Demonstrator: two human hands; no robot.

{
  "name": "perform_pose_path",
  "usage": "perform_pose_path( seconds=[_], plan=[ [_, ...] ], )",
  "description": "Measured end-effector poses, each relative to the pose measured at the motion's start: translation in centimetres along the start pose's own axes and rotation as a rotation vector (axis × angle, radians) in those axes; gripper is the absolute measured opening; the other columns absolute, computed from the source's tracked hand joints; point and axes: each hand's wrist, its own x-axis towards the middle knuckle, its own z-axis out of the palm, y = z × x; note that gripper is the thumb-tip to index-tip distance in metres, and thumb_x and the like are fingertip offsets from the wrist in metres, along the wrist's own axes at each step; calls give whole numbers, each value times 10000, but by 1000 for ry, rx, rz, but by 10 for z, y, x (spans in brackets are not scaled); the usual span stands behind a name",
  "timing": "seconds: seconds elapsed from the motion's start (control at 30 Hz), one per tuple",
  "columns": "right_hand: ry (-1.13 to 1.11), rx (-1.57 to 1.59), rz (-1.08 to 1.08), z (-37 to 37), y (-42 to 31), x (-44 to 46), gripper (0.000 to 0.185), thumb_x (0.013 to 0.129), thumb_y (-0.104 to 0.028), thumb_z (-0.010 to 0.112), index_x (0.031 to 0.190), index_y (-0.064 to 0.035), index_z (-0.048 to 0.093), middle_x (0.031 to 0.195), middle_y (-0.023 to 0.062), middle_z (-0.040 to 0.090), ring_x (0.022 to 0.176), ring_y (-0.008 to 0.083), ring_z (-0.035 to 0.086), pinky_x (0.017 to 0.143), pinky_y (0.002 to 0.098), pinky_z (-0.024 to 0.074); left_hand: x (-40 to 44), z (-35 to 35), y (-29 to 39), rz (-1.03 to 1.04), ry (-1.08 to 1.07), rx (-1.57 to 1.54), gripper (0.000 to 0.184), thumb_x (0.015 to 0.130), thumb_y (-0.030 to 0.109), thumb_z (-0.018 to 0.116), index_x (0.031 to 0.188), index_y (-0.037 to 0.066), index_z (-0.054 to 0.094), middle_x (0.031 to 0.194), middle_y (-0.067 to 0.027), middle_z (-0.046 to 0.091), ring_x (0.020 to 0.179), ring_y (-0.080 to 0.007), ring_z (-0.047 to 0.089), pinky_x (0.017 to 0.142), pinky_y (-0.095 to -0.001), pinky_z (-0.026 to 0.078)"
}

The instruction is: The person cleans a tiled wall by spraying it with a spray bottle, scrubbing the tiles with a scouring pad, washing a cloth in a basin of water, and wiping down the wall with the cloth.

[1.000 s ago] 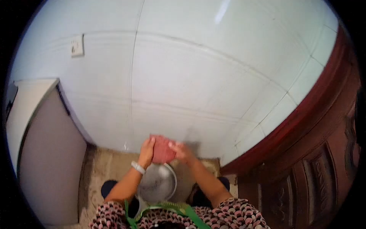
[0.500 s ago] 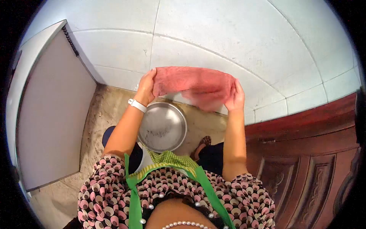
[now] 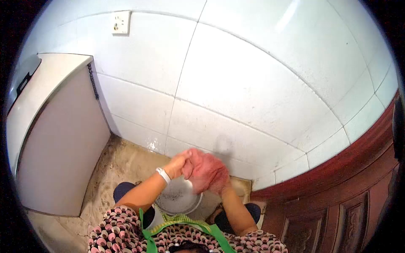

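A red cloth (image 3: 206, 172) is bunched up between my two hands, above the metal basin on the floor. My left hand (image 3: 178, 164), with a white band at the wrist, grips the cloth's left end between thumb and fingers. Most of my right hand (image 3: 222, 188) is covered by the cloth and blurred at its right side; it is closed on the fabric. The round metal basin (image 3: 174, 199) stands between my feet, its right part hidden by the cloth, and dark specks show on its bottom.
White wall tiles (image 3: 236, 80) rise in front of me, with a wall socket (image 3: 121, 22) high on the left. A pale cabinet (image 3: 63, 139) stands at the left. To the right is a dark red carved wooden door (image 3: 333, 215). The floor (image 3: 126, 158) has dark stains.
The cloth was stretched wide between my hands and is now gathered into a bunch. My hands have come together. The view has tilted up, showing more wall and the socket.
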Motion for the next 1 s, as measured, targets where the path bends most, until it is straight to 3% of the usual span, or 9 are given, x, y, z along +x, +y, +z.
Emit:
perform_pose_path(
  seconds=[0.07,0.17,0.23,0.37,0.57,0.7,0.83,0.87,1.0],
  plan=[
    [-145,-210,-47,12,19,-4,272,803,-249,597,1004,-66,583,1022,66,608,921,212,577,824,314,469,3,-13,-10,-56,34,172,366,959,236,412,1281,64,429,1151,-93,553,923,-194,571,757,-328,499],
    [294,-140,-191,14,95,11,415,662,-299,749,1009,-146,583,997,62,611,923,194,585,780,319,473,17,-18,-9,-5,20,237,371,937,216,444,1270,53,433,1119,-93,561,867,-180,559,705,-293,470],
    [401,-33,-240,-17,75,13,401,642,-272,774,975,-133,599,992,60,614,925,193,574,795,304,463,2,-5,2,110,385,314,402,910,232,486,1260,38,446,1061,-84,574,852,-164,550,713,-282,454],
    [161,1071,-579,-106,59,22,593,856,-499,514,1307,-124,420,1342,71,439,1257,199,371,1044,382,308,14,-32,0,389,492,666,423,873,222,560,1227,9,470,1012,-102,583,869,-168,545,755,-284,451],
    [1188,-109,-554,-248,-130,84,328,870,-226,507,1083,17,566,1055,103,581,978,178,512,856,292,400,5,-29,-6,400,478,739,368,875,221,566,1152,-17,521,1007,-100,594,899,-168,557,787,-277,459],
    [1286,-807,-370,-308,-186,129,422,835,-380,473,1062,-40,576,1074,177,598,982,339,569,821,423,454,25,-50,-24,325,389,781,369,871,234,574,1134,-22,533,1006,-111,607,901,-180,563,809,-306,458],
    [1778,-1377,-274,-316,-148,212,595,824,-451,460,1324,-133,398,1391,141,351,1305,343,275,1042,467,277,9,-27,-2,518,414,1053,376,828,238,583,1103,-16,545,1035,-206,599,979,-342,564,862,-396,440],
    [1524,-1140,-94,-307,-158,214,665,818,-453,459,1393,-159,300,1454,143,232,1364,354,105,1092,415,191,8,-19,10,680,417,1114,370,825,215,581,1112,-14,535,1072,-218,579,1017,-358,539,881,-411,424],
    [1249,-738,-334,-281,-167,205,581,794,-520,499,1255,-167,485,1264,113,494,1197,316,413,1003,395,327,2,30,117,1190,526,1357,412,820,149,572,1192,-3,483,1195,-239,509,1118,-384,475,952,-450,372]
  ],
)
